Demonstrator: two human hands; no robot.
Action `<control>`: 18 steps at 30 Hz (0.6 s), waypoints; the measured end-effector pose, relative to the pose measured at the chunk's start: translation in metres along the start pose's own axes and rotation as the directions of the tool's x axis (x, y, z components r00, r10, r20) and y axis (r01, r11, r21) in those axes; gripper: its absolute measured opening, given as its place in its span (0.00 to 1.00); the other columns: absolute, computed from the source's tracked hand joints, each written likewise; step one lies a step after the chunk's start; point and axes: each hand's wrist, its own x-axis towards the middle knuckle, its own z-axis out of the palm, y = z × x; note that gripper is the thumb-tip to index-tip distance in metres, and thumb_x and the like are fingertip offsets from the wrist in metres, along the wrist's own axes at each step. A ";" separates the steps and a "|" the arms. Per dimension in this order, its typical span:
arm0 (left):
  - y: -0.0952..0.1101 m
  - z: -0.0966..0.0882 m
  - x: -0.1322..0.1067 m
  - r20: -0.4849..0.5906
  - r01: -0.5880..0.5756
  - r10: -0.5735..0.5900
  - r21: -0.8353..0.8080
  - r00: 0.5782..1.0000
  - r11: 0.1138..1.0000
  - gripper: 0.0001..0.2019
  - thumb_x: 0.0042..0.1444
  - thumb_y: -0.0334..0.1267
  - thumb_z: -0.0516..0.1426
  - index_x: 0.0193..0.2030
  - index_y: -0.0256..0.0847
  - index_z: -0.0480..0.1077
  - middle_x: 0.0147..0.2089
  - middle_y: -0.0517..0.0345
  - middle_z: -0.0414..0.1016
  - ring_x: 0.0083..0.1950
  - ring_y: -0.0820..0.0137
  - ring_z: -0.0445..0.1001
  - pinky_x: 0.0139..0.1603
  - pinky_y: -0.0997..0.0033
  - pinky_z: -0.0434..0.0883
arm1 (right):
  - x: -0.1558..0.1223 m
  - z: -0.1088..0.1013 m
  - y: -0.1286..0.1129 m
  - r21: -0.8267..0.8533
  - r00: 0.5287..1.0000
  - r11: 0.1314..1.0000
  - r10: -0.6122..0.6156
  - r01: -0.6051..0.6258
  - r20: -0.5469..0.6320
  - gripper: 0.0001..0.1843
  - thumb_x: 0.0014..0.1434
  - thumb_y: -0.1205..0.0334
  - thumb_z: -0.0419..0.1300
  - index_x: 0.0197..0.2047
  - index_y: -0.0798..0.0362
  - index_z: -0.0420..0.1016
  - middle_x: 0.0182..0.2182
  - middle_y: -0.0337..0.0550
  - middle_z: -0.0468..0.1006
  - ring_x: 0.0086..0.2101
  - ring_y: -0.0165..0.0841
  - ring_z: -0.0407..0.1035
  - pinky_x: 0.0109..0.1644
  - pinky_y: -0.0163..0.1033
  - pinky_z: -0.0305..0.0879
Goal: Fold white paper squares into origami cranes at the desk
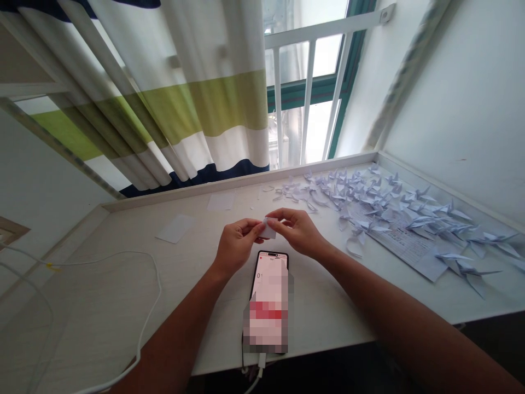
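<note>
Between my two hands is a small folded piece of white paper [269, 230], held just above the table beyond the phone. My left hand [238, 243] pinches its left edge between thumb and fingers. From the other side my right hand [297, 230] grips the upper right part, thumb and forefinger close together. The fingers cover some of the paper, so its full folded shape is hidden. Directly below the hands lies a phone [268, 301] with a lit screen, partly blurred, and a white cable plugged into its near end.
Many folded paper cranes [369, 191] crowd the right side of the white table [328, 306], some on a printed sheet [410, 249]. Flat paper squares [175, 228] lie at left. A white cable [158, 279] loops past my left arm. A raised rim, a curtain [197, 98] and window bars [309, 98] stand behind.
</note>
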 end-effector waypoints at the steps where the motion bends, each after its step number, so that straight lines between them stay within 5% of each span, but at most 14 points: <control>1: 0.001 0.000 0.000 -0.003 -0.001 0.001 0.000 1.000 1.000 0.20 0.55 0.52 0.68 0.43 0.34 0.82 0.38 0.47 0.85 0.37 0.60 0.85 0.38 0.62 0.83 | 0.000 0.001 0.000 0.008 1.000 1.000 0.007 -0.007 -0.001 0.13 0.61 0.53 0.66 0.43 0.53 0.83 0.39 0.46 0.85 0.39 0.37 0.79 0.44 0.44 0.76; 12: 0.005 0.005 -0.004 0.012 0.024 -0.024 -0.051 1.000 0.998 0.22 0.54 0.54 0.68 0.41 0.34 0.79 0.36 0.47 0.85 0.34 0.57 0.85 0.35 0.61 0.83 | 0.001 0.002 0.001 0.137 0.997 0.989 0.056 -0.062 0.049 0.14 0.60 0.50 0.67 0.37 0.53 0.82 0.33 0.44 0.83 0.33 0.35 0.76 0.39 0.41 0.73; 18: 0.004 0.003 -0.003 0.124 0.082 -0.080 -0.016 0.989 0.996 0.22 0.58 0.54 0.65 0.43 0.34 0.79 0.38 0.45 0.85 0.38 0.56 0.86 0.38 0.61 0.83 | 0.000 0.004 0.001 0.235 0.993 0.965 0.103 -0.114 0.057 0.13 0.59 0.52 0.67 0.35 0.54 0.81 0.30 0.42 0.81 0.31 0.33 0.74 0.37 0.39 0.71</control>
